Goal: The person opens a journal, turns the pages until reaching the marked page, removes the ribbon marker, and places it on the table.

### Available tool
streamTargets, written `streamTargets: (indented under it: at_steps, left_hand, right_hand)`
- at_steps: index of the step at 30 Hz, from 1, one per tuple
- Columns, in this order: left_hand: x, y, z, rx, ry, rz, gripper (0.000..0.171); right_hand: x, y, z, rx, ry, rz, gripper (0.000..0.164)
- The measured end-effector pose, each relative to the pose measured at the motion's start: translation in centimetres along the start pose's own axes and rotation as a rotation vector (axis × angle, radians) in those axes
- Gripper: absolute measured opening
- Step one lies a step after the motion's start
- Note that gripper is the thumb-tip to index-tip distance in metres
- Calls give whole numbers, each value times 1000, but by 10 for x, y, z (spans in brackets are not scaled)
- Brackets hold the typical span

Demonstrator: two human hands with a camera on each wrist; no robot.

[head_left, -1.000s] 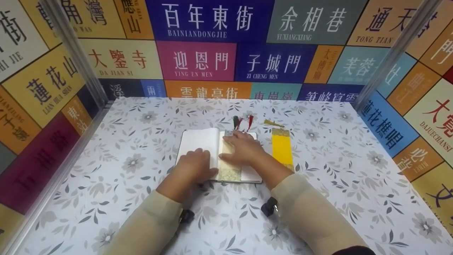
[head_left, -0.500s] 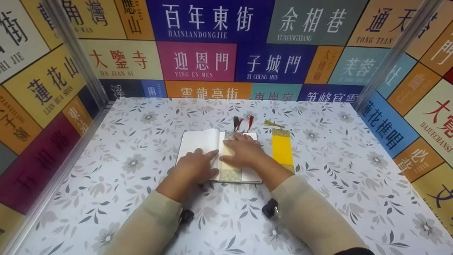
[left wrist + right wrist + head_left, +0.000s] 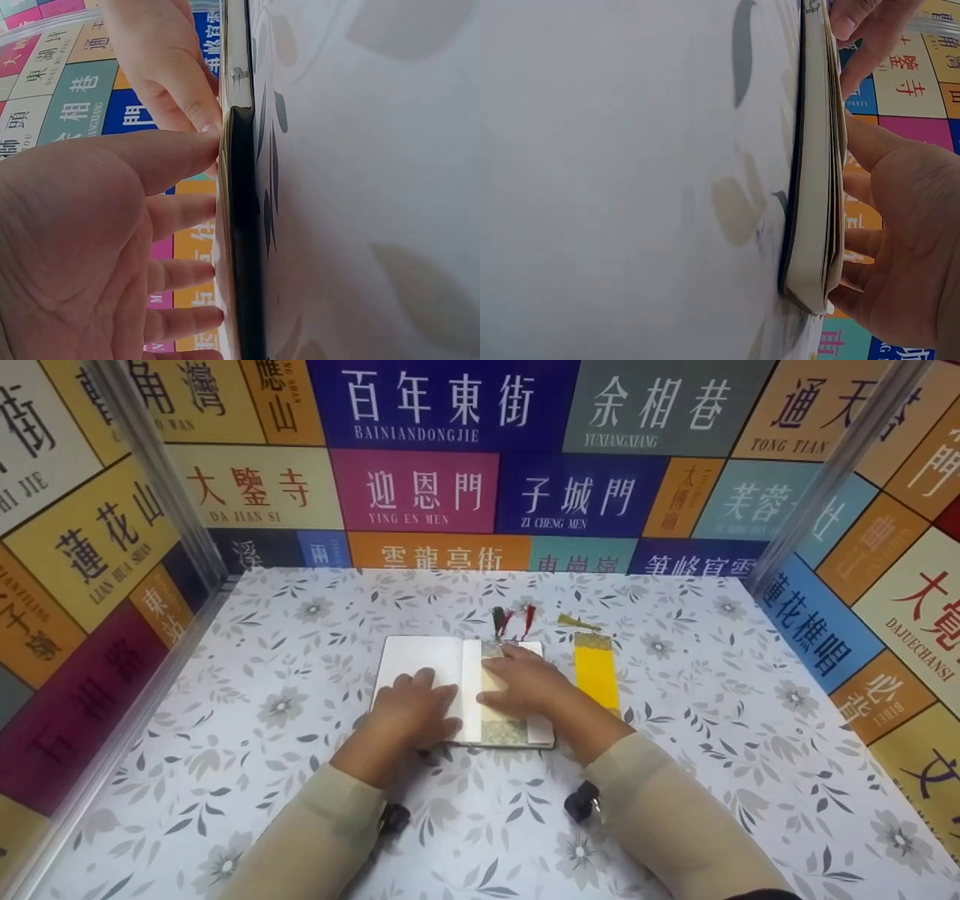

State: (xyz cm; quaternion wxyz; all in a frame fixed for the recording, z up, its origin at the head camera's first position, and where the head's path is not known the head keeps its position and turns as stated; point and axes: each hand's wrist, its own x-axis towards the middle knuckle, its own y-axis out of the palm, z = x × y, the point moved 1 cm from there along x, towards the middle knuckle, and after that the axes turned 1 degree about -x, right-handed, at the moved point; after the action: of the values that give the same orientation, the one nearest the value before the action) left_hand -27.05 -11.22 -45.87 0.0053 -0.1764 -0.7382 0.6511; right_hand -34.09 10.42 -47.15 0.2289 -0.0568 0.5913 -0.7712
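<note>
A notebook [image 3: 424,652] lies spread on the table, its pages plain white in the head view. My left hand [image 3: 416,705] rests on the left page with fingers extended; its fingertips meet the paper in the left wrist view. On the right page is a cream bookmark [image 3: 504,732] with patterned ends, partly covered by my right hand [image 3: 525,682], which presses down with outstretched fingers. From the side, the right wrist view shows the page block [image 3: 816,187] under that hand's fingertips. A dark green tassel [image 3: 497,619] and a red tassel [image 3: 529,619] stick out past the notebook's top edge.
Right of the notebook lies a yellow bookmark [image 3: 596,671] with a yellow tassel [image 3: 577,622], its lower end near the right forearm. The table [image 3: 300,780] has a floral cover. Walls of coloured name panels [image 3: 420,491] enclose its back and sides.
My right hand and the cream bookmark have slid a little to the right across the page. My left index finger, stretched toward the gutter half a second ago, has drawn back slightly.
</note>
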Motion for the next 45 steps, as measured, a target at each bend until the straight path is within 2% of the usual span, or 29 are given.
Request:
streamTargets:
  at_steps: [6,14,19,26,36,40,45]
  left_hand:
    - [0,0,-1,-9,4,10,69]
    - [1,0,-6,-11,-8,-8,66]
    - [2,1,-7,-9,-19,9,67]
    - [4,2,-5,4,-26,29,68]
    - [3,0,-6,-18,-21,37,68]
    - [2,0,-5,-16,-13,23,68]
    - [2,1,-4,-14,-9,11,68]
  right_hand:
    - [-4,-4,-9,52,45,20,78]
    - [-5,-5,-24,76,68,9,77]
    - [-7,-7,-29,86,96,11,77]
    - [-13,-9,-32,199,167,-46,78]
    - [-14,-13,-33,378,339,-109,95]
    - [-14,-14,-40,419,363,-156,89]
    - [-14,-16,-49,492,409,-184,74]
